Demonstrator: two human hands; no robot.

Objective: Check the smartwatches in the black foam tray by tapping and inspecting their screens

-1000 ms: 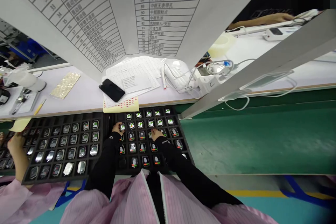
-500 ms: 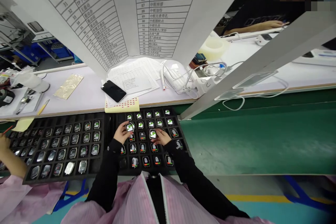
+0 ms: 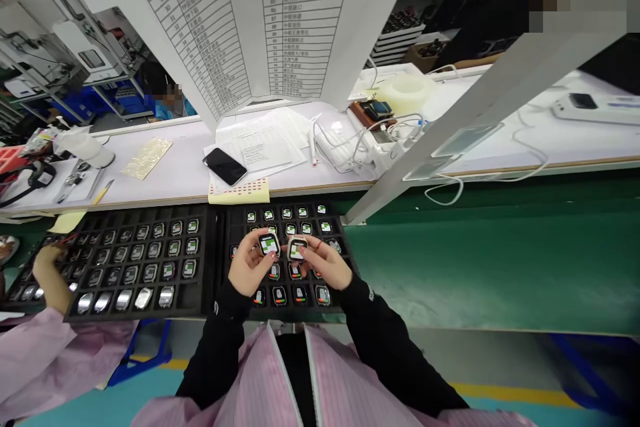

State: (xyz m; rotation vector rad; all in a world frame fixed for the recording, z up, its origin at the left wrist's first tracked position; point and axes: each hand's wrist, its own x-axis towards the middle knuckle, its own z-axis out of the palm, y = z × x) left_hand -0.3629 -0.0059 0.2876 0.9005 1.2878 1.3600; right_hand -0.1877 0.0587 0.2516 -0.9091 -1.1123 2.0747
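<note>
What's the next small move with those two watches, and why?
Probably lower each watch into a slot of the tray. The left hand holds a smartwatch and the right hand a second smartwatch, both screens lit and held above the black foam tray. The hands hide the slots beneath, so check for a free one first.

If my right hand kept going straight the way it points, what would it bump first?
Probably the square smartwatch held in the left hand, right beside the watch in the right hand. Depth is hard to judge here, though.
</note>
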